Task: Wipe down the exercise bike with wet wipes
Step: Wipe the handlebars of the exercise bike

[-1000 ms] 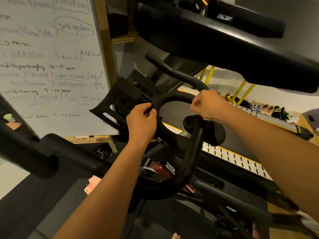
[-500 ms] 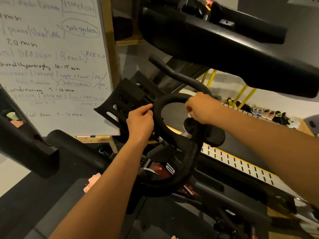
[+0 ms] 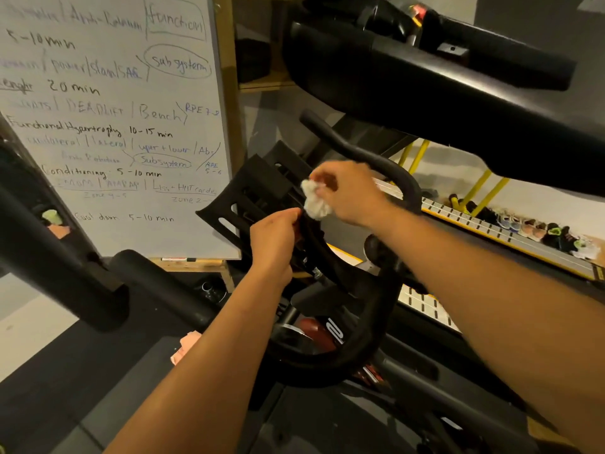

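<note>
The exercise bike's black looped handlebar (image 3: 381,309) fills the middle of the view, with a slotted black tablet holder (image 3: 252,191) at its far left. My left hand (image 3: 273,239) is closed around the handlebar's left inner curve. My right hand (image 3: 348,191) hovers just above and to the right of it, pinching a crumpled white wet wipe (image 3: 315,202) that hangs over the bar next to the holder. Below the bar the bike's frame and red flywheel (image 3: 316,329) show.
A whiteboard (image 3: 114,126) with handwriting stands at the left on a wooden frame. A large black screen or arm (image 3: 442,103) hangs overhead at the upper right. Black padded bars (image 3: 65,263) cross the left. Shoes (image 3: 537,229) line the floor at the right.
My right hand has left the top right of the handlebar loop and moved left toward the left hand, and the wet wipe now shows in its fingers. The left hand kept its grip.
</note>
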Demonstrator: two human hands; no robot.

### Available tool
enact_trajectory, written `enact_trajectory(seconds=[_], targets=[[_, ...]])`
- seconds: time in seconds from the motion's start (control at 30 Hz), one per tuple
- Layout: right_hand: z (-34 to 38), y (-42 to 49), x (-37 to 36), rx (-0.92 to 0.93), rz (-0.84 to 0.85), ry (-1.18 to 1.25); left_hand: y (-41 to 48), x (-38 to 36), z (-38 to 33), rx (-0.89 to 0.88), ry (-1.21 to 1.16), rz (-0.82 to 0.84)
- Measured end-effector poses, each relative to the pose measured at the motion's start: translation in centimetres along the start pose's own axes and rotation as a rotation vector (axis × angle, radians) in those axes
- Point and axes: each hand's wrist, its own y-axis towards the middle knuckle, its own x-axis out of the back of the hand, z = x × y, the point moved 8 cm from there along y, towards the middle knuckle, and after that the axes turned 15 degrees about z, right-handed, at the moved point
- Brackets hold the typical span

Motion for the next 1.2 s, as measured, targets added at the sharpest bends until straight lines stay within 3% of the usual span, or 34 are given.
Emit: enact_trajectory(seconds=[0.1,0.2,0.33,0.4,0.67,0.8,0.9,1.03,1.1,1.2], targets=[[0.9,-1.4,-2.8,0.033,0.014,0.028,-0.2,-0.1,-0.1,-0.026,-0.076,-0.003],[2.5,-6.1,-3.5,0.192,0.068,-0.019,0.1,0.2,0.0,-0.027,-0.103,-0.01],[3.9,-11.1,-4.5,0.29,0.437,-0.225,0.0,0.2,0.4,0.004,-0.105,0.018],[3.6,-10.9,-4.2,0.263,0.519,-0.297,0.0,0.1,0.4,0.003,-0.109,0.024],[1.4,-1.4,-3.3,0.15,0.141,-0.127,-0.3,-0.1,-0.4,-0.046,0.068,-0.015],[1.6,-5.9,-3.6,0.173,0.138,-0.121,-0.7,-0.3,-0.6,-0.058,0.073,-0.004],[1.3,-11.3,-2.7,0.189,0.274,-0.214,-0.6,-0.4,-0.5,-0.067,0.08,0.012],[0.3,-15.2,-2.6,0.133,0.61,-0.441,-0.2,-0.5,-0.4,-0.075,0.069,-0.003],[1.0,-12.0,-1.3,0.154,0.497,-0.407,-0.1,-0.8,-0.7,-0.111,0.105,-0.018],[1.9,-4.6,1.2,0.23,0.055,-0.226,0.3,-1.2,-2.2,-0.214,0.143,-0.065]])
